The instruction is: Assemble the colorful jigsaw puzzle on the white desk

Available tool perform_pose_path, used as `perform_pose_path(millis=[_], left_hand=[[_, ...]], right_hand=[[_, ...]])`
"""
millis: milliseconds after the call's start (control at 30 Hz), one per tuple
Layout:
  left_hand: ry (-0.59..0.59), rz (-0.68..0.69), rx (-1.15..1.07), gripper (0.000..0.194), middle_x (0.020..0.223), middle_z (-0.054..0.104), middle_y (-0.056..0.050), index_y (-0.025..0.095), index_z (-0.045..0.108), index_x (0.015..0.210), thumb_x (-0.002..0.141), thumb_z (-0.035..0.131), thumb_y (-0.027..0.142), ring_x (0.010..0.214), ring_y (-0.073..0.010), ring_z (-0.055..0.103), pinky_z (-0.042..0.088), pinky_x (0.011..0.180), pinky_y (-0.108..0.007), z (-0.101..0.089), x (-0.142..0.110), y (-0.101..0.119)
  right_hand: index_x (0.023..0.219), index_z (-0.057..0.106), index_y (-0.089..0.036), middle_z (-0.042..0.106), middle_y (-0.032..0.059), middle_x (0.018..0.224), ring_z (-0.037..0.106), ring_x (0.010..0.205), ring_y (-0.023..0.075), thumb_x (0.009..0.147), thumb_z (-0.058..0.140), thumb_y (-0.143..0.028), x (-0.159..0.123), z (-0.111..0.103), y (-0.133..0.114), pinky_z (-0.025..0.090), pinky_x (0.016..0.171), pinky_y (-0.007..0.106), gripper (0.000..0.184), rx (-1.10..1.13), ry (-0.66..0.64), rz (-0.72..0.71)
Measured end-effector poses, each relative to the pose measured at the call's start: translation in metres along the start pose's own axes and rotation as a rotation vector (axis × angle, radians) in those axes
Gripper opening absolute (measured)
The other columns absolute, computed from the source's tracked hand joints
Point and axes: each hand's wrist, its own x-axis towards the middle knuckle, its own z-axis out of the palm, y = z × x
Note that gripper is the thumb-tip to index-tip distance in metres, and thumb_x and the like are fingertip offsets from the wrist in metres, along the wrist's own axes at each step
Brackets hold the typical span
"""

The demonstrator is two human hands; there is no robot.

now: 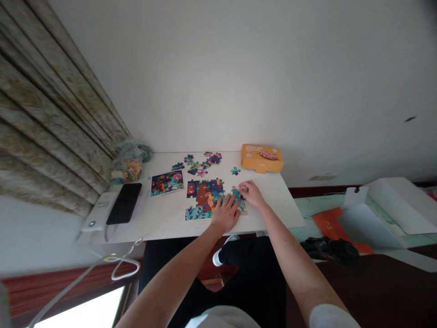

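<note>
A partly joined jigsaw puzzle (204,196) lies flat on the white table (164,225), showing a brown animal and blue-green leaves. My left hand (226,214) rests on its lower right part, fingers spread, hiding some of the picture. At the upper right edge my right hand (251,194) pinches a small puzzle piece, mostly covered by the fingertips. Just above that hand lies a loose teal piece (235,171). More loose puzzle pieces (201,172) are scattered behind the puzzle. The printed reference picture (167,183) lies to its left.
An orange puzzle box (262,158) stands at the back right by the wall. On the left are a black phone (124,203), a white power bank-like block (99,212) with a cable, and a plastic bag (127,166). Right of the table sits an opened white box (370,223).
</note>
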Motion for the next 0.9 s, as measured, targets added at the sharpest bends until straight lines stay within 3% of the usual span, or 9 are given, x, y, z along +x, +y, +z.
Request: perform_pose_path(millis=[267,433,533,667,767,900], left_hand=[[-0.002,-0.009,-0.023,0.048,0.163,0.044,-0.008,0.026,0.051,0.151,0.107,0.036,0.039,0.15,-0.0297,0.04,0.03,0.122,-0.059,-0.002,0.001,0.0],[0.043,-0.004,-0.073,0.045,0.158,0.051,-0.009,0.026,0.055,0.147,0.104,0.047,0.035,0.147,-0.0307,0.044,0.032,0.121,-0.059,-0.001,-0.002,0.001],[0.075,-0.036,-0.165,0.035,0.148,0.061,-0.007,0.027,0.064,0.135,0.103,0.05,0.027,0.138,-0.0264,0.053,0.036,0.12,-0.052,-0.003,0.001,-0.005],[0.123,-0.189,-0.218,0.029,0.133,0.068,-0.007,0.023,0.069,0.121,0.098,0.052,0.017,0.125,-0.0222,0.061,0.046,0.109,-0.039,-0.023,0.023,-0.039],[0.12,-0.392,-0.099,0.032,0.131,0.067,-0.01,0.022,0.067,0.123,0.096,0.052,0.015,0.124,-0.0265,0.06,0.047,0.106,-0.041,-0.05,0.051,-0.083],[0.053,-0.597,0.059,0.033,0.138,0.063,-0.016,0.019,0.061,0.129,0.097,0.055,0.027,0.129,-0.0343,0.056,0.044,0.108,-0.049,-0.076,0.079,-0.137]], right_hand=[[0.102,0.074,-0.022,0.069,0.0095,0.101,0.064,0.095,0.0247,0.096,0.059,-0.033,-0.017,0.006,-0.013,0.054,0.09,0.041,0.019,-0.079,0.109,-0.1],[0.118,0.074,-0.026,0.071,0.0088,0.126,0.062,0.115,0.0273,0.099,0.052,-0.024,-0.043,0.01,-0.023,0.049,0.103,0.046,0.029,-0.212,0.126,-0.191],[0.124,0.072,-0.026,0.068,0.0073,0.136,0.06,0.118,0.0276,0.102,0.048,-0.025,-0.054,0.013,-0.026,0.048,0.103,0.047,0.032,-0.254,0.11,-0.211],[0.12,0.073,-0.025,0.071,0.0077,0.132,0.061,0.116,0.0284,0.101,0.052,-0.028,-0.056,0.014,-0.029,0.048,0.102,0.046,0.028,-0.287,0.125,-0.185],[0.117,0.073,-0.024,0.072,0.0088,0.128,0.061,0.115,0.0286,0.101,0.053,-0.032,-0.054,0.013,-0.033,0.047,0.102,0.046,0.027,-0.301,0.138,-0.154],[0.119,0.071,-0.023,0.071,0.0103,0.127,0.061,0.117,0.0284,0.102,0.052,-0.035,-0.053,0.012,-0.037,0.045,0.103,0.046,0.028,-0.301,0.132,-0.125]])
